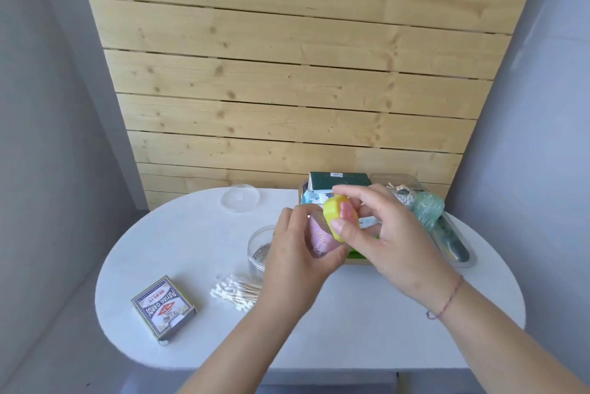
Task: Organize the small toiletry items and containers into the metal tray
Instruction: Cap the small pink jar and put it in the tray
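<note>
Head view shows the left hand gripping a pink bottle while the right hand pinches its yellow cap. The hands are close together above the white table, just in front of the metal tray.

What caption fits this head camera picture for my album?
Left hand holds a pink bottle, right hand grips its yellow cap, in front of the metal tray.

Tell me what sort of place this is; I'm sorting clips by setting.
Probably a staged corner of a room, not a bathroom: a small white table with cotton swabs and a card box, set against a wood-plank wall between plain grey walls.
</note>
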{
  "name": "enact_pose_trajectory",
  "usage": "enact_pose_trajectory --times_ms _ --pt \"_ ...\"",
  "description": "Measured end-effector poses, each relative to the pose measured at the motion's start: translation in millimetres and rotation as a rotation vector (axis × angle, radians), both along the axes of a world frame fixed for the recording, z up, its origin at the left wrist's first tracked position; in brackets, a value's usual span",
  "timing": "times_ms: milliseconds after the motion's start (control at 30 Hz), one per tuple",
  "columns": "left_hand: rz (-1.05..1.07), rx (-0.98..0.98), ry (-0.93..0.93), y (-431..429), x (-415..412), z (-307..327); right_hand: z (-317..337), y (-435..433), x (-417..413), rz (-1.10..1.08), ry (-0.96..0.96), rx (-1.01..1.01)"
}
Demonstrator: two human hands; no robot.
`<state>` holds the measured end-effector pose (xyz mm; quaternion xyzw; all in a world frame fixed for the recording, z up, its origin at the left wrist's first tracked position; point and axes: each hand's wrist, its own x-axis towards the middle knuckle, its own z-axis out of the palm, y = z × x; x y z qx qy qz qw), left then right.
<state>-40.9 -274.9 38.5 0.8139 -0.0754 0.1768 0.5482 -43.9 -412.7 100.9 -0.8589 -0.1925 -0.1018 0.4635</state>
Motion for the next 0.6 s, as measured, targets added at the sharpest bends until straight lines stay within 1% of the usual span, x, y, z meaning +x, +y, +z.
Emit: enact_pose_trajectory --times_ms 167,267,367,433,500,600 --pt "0.124 0.172 -0.089 -10 -7 3 3 2 -1 -0.090 -0.052 -0.080" --pt "0.165 0.161 -0.129 -16 -12 4 5 1 2 -0.120 -0.013 -0.110" --pt "0.207 0.169 -0.194 -17 -15 2 4 1 1 -0.117 0.042 -0.098" --pt "0.228 0.170 -0.213 -18 -16 -1 1 1 -1 -0.119 0.040 -0.096" --pt "0.221 0.159 -0.203 -19 -16 0 -3 0 -3 -0.138 0.016 -0.104" --pt "0.173 0.138 -0.086 -22 -18 -2 -13 3 -6 -0.174 -0.019 -0.118"
